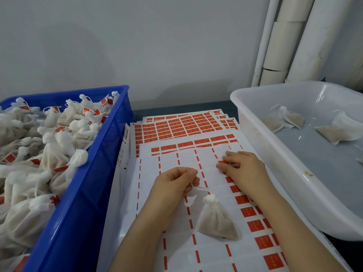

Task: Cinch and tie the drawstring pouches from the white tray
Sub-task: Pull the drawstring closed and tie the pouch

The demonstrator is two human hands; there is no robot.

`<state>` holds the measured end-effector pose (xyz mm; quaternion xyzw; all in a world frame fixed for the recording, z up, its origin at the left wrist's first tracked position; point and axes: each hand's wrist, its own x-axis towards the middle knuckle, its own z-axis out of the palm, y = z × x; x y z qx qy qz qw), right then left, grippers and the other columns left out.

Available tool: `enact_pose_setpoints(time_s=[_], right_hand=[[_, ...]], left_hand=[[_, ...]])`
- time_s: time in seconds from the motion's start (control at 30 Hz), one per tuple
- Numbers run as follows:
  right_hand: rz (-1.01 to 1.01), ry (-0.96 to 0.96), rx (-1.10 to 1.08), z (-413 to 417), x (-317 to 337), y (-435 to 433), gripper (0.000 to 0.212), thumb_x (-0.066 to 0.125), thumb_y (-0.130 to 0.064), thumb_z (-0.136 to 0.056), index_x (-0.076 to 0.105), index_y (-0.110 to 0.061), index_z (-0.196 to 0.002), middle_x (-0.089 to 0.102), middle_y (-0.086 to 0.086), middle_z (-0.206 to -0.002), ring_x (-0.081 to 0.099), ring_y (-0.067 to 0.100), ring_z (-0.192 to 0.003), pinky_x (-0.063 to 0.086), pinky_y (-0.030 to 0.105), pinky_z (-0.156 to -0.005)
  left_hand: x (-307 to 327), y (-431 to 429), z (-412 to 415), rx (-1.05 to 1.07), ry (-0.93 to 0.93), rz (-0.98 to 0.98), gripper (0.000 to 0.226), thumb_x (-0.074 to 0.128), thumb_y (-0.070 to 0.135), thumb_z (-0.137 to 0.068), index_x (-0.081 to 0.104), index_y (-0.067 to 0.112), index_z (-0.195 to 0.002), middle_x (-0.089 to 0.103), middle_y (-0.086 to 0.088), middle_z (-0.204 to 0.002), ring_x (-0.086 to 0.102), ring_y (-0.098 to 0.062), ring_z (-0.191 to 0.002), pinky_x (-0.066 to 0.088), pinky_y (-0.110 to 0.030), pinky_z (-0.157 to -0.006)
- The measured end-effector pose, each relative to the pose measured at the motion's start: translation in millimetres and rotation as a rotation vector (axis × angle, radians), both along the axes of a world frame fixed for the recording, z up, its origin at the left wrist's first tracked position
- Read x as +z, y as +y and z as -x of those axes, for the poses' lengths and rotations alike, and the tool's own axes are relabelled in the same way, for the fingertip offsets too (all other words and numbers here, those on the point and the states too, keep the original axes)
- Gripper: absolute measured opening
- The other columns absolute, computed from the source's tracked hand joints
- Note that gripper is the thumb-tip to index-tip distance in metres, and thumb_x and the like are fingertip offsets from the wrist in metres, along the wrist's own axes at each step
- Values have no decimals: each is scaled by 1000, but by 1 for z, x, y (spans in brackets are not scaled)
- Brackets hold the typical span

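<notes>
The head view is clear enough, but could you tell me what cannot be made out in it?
Head view:
- Print on the red labels: too small, blurred.
- Blue crate: cut off by left and bottom edges.
- White tray: cut off by right edge.
- Pouch contents: hidden by its cloth.

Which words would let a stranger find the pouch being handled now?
Look between the blue crate and the white tray, on the sticker sheets. One pouch sits there alone, its string pinched by the left hand; unlike the crate's pouches, it has no red tag.
</notes>
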<state>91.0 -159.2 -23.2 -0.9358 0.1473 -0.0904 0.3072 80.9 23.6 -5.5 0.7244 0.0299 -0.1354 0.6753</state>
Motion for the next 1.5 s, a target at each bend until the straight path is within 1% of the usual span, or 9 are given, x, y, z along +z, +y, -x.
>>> enact_pose_setpoints(time_s=[0.1, 0.27, 0.43, 0.63, 1.13, 1.2, 1.33, 1.43, 1.5], right_hand=[[-13, 5, -7, 1, 0, 0, 41, 60, -42, -84, 60, -26, -122, 50, -7, -136, 45, 17, -125, 34, 43, -108], [-16, -22, -28, 0, -1, 2, 35, 60, -38, -86, 64, -23, -117, 55, -5, -131, 48, 17, -123, 35, 38, -104], [22, -27, -31, 2, -2, 2, 40, 58, -42, -86, 61, -23, -121, 55, -1, -132, 49, 18, -122, 35, 37, -103], [33, -38, -35, 3, -3, 3, 40, 57, -44, -85, 61, -24, -121, 55, -1, -132, 47, 18, -124, 34, 38, -105], [-76, -23, -65, 2, 5, 2, 38, 58, -39, -87, 61, -22, -121, 55, 0, -132, 50, 18, -121, 35, 37, -104], [-79, -26, -71, 2, 5, 2, 37, 58, -39, -87, 62, -22, -120, 55, 0, -131, 53, 18, -118, 38, 36, -101], [-145, -65, -84, 2, 5, 1, 33, 59, -35, -87, 65, -20, -116, 64, 0, -119, 63, 15, -93, 48, 29, -85], [-122, -72, -65, 1, 3, 0, 33, 58, -36, -87, 65, -20, -115, 65, -1, -117, 64, 13, -91, 51, 30, -84], [-99, -72, -42, 1, 2, -1, 34, 57, -39, -87, 64, -23, -116, 64, -3, -118, 63, 13, -94, 52, 32, -86]], left_hand=[[-1, 1, 0, 1, 14, -21, 13, 61, 28, -89, 72, 22, -84, 72, 3, -80, 65, -23, -91, 53, -34, -88], [-1, 2, 0, -8, 30, -32, 13, 62, 27, -89, 72, 21, -84, 72, 3, -80, 64, -23, -90, 53, -36, -90], [-1, 2, 1, -15, 24, -50, 13, 61, 29, -89, 71, 21, -86, 71, 5, -78, 64, -19, -87, 52, -28, -81], [1, 1, 0, -12, 51, -33, 13, 61, 27, -89, 72, 19, -85, 72, 0, -81, 62, -23, -88, 52, -37, -91], [2, 2, 0, 14, 81, -34, 13, 62, 28, -89, 72, 20, -86, 72, 0, -83, 63, -26, -94, 50, -42, -95], [2, 2, 0, 12, 81, -44, 13, 62, 28, -89, 72, 20, -86, 72, 1, -83, 63, -25, -93, 51, -41, -95], [2, 2, 0, 16, 92, -45, 12, 62, 28, -89, 72, 21, -85, 72, 1, -83, 64, -24, -94, 51, -41, -95], [1, 2, 0, 5, 76, -64, 12, 62, 29, -89, 71, 22, -86, 72, 3, -83, 64, -23, -93, 51, -40, -93], [-1, 2, 0, -6, 55, -86, 12, 62, 30, -89, 71, 23, -86, 72, 6, -81, 64, -20, -91, 53, -35, -89]])
